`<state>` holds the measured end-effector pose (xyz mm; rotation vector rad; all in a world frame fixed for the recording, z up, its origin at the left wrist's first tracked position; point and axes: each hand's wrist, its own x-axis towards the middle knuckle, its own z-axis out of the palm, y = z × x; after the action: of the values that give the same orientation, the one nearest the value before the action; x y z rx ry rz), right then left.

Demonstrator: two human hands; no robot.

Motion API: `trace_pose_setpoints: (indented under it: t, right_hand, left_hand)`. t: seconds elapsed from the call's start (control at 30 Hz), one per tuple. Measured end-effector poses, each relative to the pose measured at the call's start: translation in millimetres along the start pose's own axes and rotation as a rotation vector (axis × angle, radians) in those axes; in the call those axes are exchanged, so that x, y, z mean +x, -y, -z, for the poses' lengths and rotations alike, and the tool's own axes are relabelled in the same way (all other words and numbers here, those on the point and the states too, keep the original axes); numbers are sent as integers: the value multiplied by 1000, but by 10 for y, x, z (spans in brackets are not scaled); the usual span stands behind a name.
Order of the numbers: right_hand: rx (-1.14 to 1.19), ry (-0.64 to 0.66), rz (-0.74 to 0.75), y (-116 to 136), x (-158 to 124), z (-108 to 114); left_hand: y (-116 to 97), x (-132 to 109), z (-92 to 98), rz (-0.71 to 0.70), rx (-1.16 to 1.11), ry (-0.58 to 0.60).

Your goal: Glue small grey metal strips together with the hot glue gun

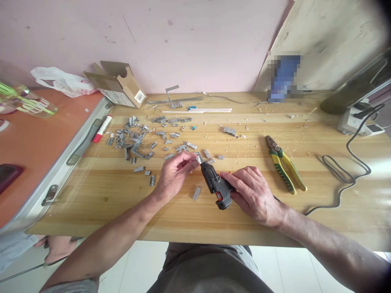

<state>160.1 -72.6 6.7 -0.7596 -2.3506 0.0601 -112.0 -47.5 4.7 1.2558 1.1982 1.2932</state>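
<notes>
Right hand [252, 194] closes round the glue gun [213, 180]; left hand [175, 173] pinches a small piece [197, 159] at its tip. Gluing appears underway; next move calls for steadiness.

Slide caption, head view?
Right hand holds a black plastic glue gun, front end near the left hand, over a light-wood table strewn with small grey pieces.

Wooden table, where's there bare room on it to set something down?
The table is bare at front left, between the left forearm and the metal pieces, and at front centre, between the forearms. There's a smaller gap between the pliers and the cable. It's crowded left of centre, where the pieces lie thickest.
</notes>
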Motion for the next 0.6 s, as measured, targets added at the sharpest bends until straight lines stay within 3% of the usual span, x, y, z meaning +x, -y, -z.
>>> trace_pose_setpoints:
  t: [0.2,0.6]
  right_hand:
    - [5,14,0,-16,-31,-24]
    - [32,38,-37,-10,-65,-8]
  left_hand:
    - [24,10,36,-47,84,10]
    - [99,36,77,-118,14,4]
